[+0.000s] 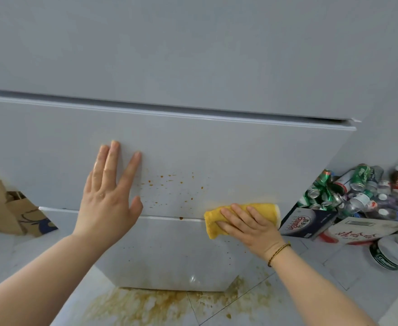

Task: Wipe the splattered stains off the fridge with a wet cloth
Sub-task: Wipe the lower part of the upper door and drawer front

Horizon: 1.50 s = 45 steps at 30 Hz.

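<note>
The person's right hand (pixel 247 225) lies flat on a folded yellow cloth (pixel 265 211), its fingers stretched side by side across the fabric and pressing it against the front of a pale grey, smooth-panelled fridge (pixel 193 142). No finger curls round the cloth, so this hand is released rather than clenched. A thin dark-and-gold braided bracelet (pixel 278 251) circles that wrist.

The cloth sits low on the fridge, straddling the seam between the middle door panel and the bottom one, close to the fridge's right edge. A faint yellowish smear shows on the panel just above it.

Left of the cloth, on the middle panel, lies a scatter of small orange-brown splattered stains (pixel 169 184), with one darker drop (pixel 181 218) on the seam itself. A few finer specks dot the bottom panel.

Beyond the spots, the left hand (pixel 108 191) rests palm-down on the same middle panel, fingers straight and spread, holding nothing.

At the foot of the fridge a wide brownish spill (pixel 155 304) spreads over the light tiled floor (pixel 334 274). A brown paper bag (pixel 7 208) stands at the left. At the right, a heap of crushed green cans and clear plastic bottles (pixel 358 191) tops printed cardboard boxes (pixel 308 222).
</note>
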{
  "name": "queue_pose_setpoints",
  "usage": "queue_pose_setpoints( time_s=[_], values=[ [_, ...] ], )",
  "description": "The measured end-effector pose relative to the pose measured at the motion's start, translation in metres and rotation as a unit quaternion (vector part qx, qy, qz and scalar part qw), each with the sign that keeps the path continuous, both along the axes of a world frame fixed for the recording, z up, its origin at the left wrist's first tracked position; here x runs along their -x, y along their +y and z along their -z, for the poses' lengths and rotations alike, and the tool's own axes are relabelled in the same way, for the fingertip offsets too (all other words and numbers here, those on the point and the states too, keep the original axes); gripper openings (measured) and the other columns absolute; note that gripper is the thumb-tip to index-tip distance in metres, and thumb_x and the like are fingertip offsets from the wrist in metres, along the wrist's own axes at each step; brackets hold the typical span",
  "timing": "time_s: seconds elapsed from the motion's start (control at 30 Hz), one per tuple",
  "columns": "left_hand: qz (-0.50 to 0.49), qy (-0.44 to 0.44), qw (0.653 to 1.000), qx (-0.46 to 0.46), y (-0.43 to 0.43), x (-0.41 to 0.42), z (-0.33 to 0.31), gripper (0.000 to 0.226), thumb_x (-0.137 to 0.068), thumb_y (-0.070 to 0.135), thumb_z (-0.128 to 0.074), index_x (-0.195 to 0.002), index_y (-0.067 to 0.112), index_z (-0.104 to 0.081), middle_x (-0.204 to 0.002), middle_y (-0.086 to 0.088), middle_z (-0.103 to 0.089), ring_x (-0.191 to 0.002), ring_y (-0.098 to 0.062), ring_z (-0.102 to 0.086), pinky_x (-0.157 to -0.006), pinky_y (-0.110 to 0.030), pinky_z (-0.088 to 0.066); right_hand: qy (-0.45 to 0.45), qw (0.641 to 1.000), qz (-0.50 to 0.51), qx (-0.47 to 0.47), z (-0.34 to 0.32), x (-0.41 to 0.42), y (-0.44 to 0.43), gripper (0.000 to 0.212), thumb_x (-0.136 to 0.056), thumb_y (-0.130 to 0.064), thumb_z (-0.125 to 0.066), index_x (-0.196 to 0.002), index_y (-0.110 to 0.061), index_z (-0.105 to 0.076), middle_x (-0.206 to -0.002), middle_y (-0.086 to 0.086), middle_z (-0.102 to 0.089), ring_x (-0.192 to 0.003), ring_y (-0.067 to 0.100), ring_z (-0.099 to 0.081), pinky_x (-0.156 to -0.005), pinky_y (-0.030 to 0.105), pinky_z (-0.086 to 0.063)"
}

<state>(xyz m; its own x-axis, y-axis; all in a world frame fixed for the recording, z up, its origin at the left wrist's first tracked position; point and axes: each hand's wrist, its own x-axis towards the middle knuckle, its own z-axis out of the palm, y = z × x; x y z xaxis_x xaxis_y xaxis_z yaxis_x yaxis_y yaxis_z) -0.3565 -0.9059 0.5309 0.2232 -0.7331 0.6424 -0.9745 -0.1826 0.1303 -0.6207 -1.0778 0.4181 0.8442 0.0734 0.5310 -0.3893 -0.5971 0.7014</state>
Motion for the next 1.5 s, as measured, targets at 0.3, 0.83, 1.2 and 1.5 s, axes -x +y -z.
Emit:
queue_pose_setpoints(
  time_s=[0.3,0.83,1.2,1.5],
  values=[
    [0.011,0.011,1.000,-0.026,0.004,-0.002,-0.002,0.079,-0.064,0.021,-0.056,-0.137,0.014,-0.026,-0.144,-0.015,-0.012,-0.137,-0.003,0.023,-0.096,-0.048,-0.025,-0.221,0.974,-0.003,-0.057,-0.092,-0.014,0.001,0.049,-0.091,-0.010,-0.039,-0.137,-0.027,-0.029,-0.156,-0.001,0.001,-0.144,0.018,-0.003,-0.117,0.036,-0.004],
    [-0.033,0.031,0.999,-0.005,0.028,-0.030,-0.005,0.073,-0.071,0.021,-0.051,-0.137,0.010,-0.025,-0.143,-0.018,-0.018,-0.130,-0.031,-0.013,-0.108,-0.034,-0.012,0.004,0.998,-0.038,-0.053,-0.031,-0.089,0.040,0.043,-0.096,-0.004,-0.017,-0.121,-0.024,-0.045,-0.140,0.000,-0.034,-0.144,0.023,0.001,-0.115,0.034,-0.007],
    [-0.137,0.110,0.983,-0.061,0.039,-0.067,-0.003,0.100,-0.067,0.006,-0.073,-0.145,0.009,-0.010,-0.147,-0.009,-0.009,-0.135,-0.022,-0.008,-0.108,-0.022,0.013,-0.306,0.947,-0.018,-0.100,-0.074,-0.156,0.063,0.046,-0.097,-0.012,-0.023,-0.139,-0.030,-0.025,-0.156,0.003,-0.001,-0.144,0.021,-0.006,-0.117,0.037,-0.002],
    [-0.076,0.090,0.990,-0.074,0.053,-0.083,-0.007,0.092,-0.068,0.003,-0.066,-0.143,0.009,-0.013,-0.148,-0.009,-0.013,-0.134,-0.021,-0.007,-0.107,-0.032,-0.003,0.036,0.995,-0.063,-0.074,-0.022,-0.152,0.067,0.045,-0.096,-0.002,-0.009,-0.113,-0.022,-0.046,-0.144,0.005,-0.029,-0.143,0.028,0.006,-0.117,0.034,-0.003]
  ],
)
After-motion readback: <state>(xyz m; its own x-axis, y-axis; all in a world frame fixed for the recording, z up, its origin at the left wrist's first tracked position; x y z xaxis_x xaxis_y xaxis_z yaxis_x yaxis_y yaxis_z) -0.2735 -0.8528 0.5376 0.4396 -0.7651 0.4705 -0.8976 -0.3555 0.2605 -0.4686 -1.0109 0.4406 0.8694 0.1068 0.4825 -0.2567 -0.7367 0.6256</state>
